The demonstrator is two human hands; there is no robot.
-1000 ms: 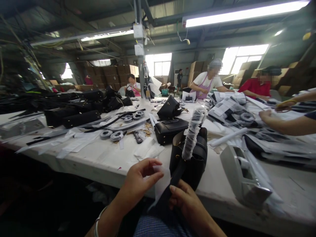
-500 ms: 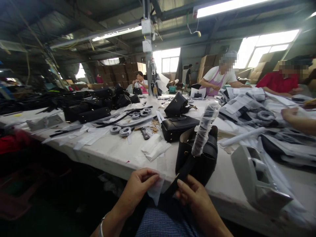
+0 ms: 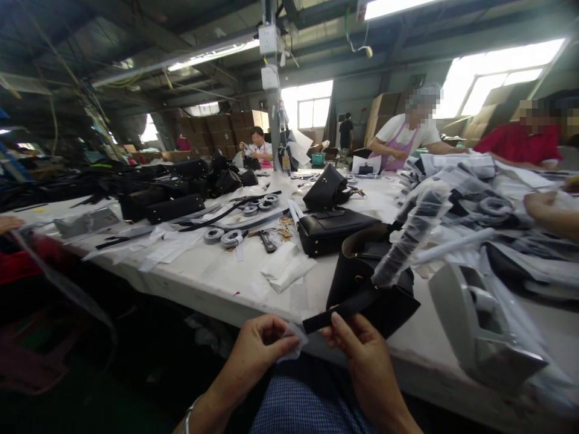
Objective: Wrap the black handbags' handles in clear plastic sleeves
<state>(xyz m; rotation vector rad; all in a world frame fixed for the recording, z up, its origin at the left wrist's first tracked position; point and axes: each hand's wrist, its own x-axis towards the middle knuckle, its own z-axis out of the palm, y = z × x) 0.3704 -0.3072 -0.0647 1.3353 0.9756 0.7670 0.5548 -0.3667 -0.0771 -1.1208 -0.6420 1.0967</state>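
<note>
My left hand (image 3: 266, 343) is closed on a thin translucent white sheet (image 3: 294, 343), pinched between thumb and fingers. Just right of it, my right hand (image 3: 355, 343) pinches a flat black strap (image 3: 325, 319) close to its free end. The strap runs back to a black handbag (image 3: 348, 271) at the table's front edge. Another part of the bag's strap, wrapped in clear plastic film (image 3: 414, 235), sticks up from it toward the right. The strap's end and the sheet lie close together; whether they touch is unclear.
A grey tape dispenser (image 3: 479, 325) stands at the right edge. Behind lie black bags (image 3: 335, 226), white paper sheets (image 3: 287, 265), a black cutter (image 3: 268, 241) and wrapped strap coils (image 3: 233, 238). Co-workers (image 3: 402, 135) stand across the table; another person's hand (image 3: 543, 208) reaches in at right.
My right hand has raised the strap's end, and the bag has tilted right with its wrapped strap. The sheet in my left hand has crumpled. A plastic strip and another person's hand appear at left.
</note>
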